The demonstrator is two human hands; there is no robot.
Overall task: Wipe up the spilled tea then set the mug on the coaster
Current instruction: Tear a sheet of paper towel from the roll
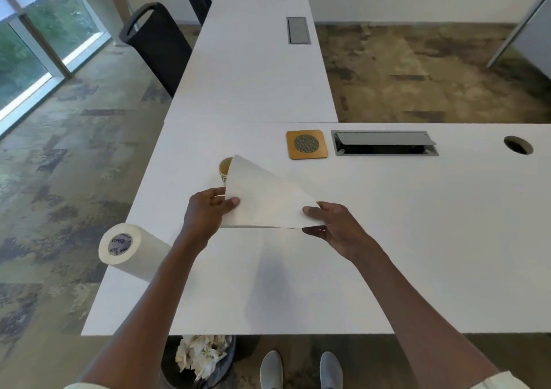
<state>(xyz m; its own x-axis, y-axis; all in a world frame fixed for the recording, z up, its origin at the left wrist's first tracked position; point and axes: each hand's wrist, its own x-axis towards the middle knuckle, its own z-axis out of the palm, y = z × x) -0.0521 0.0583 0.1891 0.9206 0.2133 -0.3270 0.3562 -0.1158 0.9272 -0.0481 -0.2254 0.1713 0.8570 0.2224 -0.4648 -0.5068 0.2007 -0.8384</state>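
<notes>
- Nearest the camera, below the desk's front edge, a dark waste bin (199, 364) holds crumpled white paper, and a pair of grey shoes (301, 369) stands on the carpet just to its right.
- A white desk (417, 254) fills the middle of the view; a roll of paper towel (128, 247) lies on its side at the desk's left edge, its printed core end facing the camera.
- The left hand (208, 212) pinches the left edge of a white paper towel sheet (268, 200), thumb on top and fingers behind.
- The right hand (332, 224) grips the sheet's lower right corner between thumb and fingers.
- The sheet is held up above the desk between both hands, tilted, with one corner pointing up and away.
- A yellowish patterned mug (224, 170) stands on the desk just behind the sheet, mostly hidden by it; only its left side and rim show.
- No spilled tea can be made out on the white surface.
- Further back and to the right, a square tan coaster (307, 144) with a round mesh centre lies empty, well apart from the mug.
- Just right of the coaster sits an open cable tray (384, 144), and further right a round cable hole (518, 145).
- Beyond, a second white desk (253, 60) runs away from the camera, with black chairs (158, 42) along its left side.
</notes>
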